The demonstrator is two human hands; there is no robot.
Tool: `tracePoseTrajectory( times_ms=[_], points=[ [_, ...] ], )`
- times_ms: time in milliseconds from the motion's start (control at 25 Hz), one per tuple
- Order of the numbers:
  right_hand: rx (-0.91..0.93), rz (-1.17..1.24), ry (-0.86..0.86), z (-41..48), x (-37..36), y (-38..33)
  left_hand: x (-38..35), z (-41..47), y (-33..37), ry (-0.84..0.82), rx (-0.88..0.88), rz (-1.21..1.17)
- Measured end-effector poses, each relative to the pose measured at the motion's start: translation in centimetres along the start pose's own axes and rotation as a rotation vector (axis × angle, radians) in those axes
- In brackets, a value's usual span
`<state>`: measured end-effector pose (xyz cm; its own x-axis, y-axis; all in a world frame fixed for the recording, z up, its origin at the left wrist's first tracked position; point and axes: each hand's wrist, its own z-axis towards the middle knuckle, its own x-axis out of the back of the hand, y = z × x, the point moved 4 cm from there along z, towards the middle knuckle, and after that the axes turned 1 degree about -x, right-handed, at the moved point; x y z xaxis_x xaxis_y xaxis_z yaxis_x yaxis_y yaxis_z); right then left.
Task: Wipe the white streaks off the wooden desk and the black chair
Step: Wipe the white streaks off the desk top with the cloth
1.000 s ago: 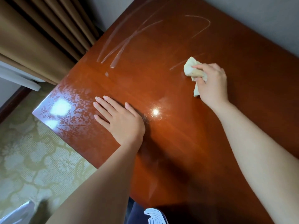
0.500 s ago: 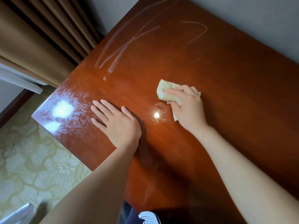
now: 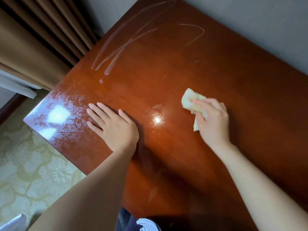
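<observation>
The glossy reddish wooden desk (image 3: 166, 72) fills most of the view. Long white streaks (image 3: 116, 52) cross its far left part, and a thinner curved streak (image 3: 198, 33) lies further right. My right hand (image 3: 213, 120) grips a crumpled pale cloth (image 3: 188, 101) and holds it down on the desk at the right of the middle. My left hand (image 3: 113, 124) rests flat on the desk near its left edge, fingers straight. The black chair is out of view.
Brown curtains (image 3: 41, 39) hang at the left behind the desk's corner. A grey wall (image 3: 250, 17) runs along the far edge. Patterned pale carpet (image 3: 25, 172) lies below the desk's left edge. Smeared glare (image 3: 58, 114) covers the left corner.
My right hand first swept the cloth toward me and to the left, then back to the right. The streak near the cloth's earlier place is gone. My left hand stayed put.
</observation>
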<state>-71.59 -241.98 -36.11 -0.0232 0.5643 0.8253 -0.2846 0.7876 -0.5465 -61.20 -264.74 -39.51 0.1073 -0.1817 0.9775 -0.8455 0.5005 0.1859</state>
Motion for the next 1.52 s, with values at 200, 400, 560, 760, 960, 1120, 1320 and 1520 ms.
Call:
tracePoseTrajectory(
  times_ms=[200,400,560,760,960,1120,1320,1520],
  points=[
    [-0.21,-0.078,0.04,8.9,-0.4,0.8,-0.1,-0.2,0.0,0.014,0.007,0.001],
    [-0.33,-0.075,0.026,14.1,-2.4,-1.3,-0.2,-0.1,0.0,0.023,0.012,0.002],
    [-0.102,-0.08,-0.14,13.2,-4.4,-3.9,-0.1,-0.1,0.0,0.026,0.013,0.015],
    [0.192,0.033,-0.358,6.6,-5.4,-6.7,-0.1,0.0,0.0,0.019,0.01,0.01],
    [0.41,0.101,-0.576,-0.3,-4.2,-6.1,-0.1,0.0,0.1,0.01,0.01,0.01],
    [0.569,0.041,-0.748,-1.0,-3.1,-5.7,-0.1,-0.2,0.0,0.017,0.008,0.004],
    [0.63,-0.032,-0.715,4.7,-5.3,-9.3,-0.2,-0.3,0.1,0.03,0.021,-0.024],
    [0.553,-0.01,-0.631,9.6,-10.9,-16.5,-0.2,-0.3,0.1,0.046,0.031,-0.032]
  ],
)
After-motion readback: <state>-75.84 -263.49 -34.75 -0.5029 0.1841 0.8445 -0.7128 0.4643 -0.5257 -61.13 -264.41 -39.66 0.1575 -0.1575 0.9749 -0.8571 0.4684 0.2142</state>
